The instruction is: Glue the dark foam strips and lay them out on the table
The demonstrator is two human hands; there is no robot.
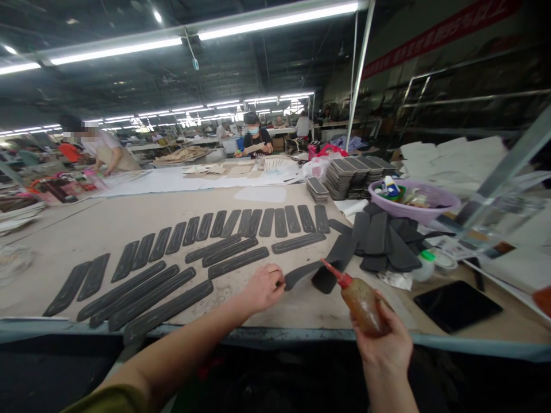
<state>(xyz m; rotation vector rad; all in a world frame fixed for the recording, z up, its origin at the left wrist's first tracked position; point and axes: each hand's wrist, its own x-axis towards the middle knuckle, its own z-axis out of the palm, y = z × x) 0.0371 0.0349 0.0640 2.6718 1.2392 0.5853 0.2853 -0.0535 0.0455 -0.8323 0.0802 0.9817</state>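
In my right hand is a squeeze bottle of amber-brown liquid, its red nozzle tilted up and to the left. My left hand is curled over the table, thumb and fingers closed at the left end of a black strip; the fingertips partly hide that end. The strip runs right to a dark folded piece below the nozzle. Left of my hand lie several long black padded strips. Behind them, shorter black pieces form a curved row.
A loose heap of black pieces lies at the right, with a purple basin behind it. Stacked dark pieces stand farther back. A black tablet and green-capped bottle are at right. Co-workers stand across the table.
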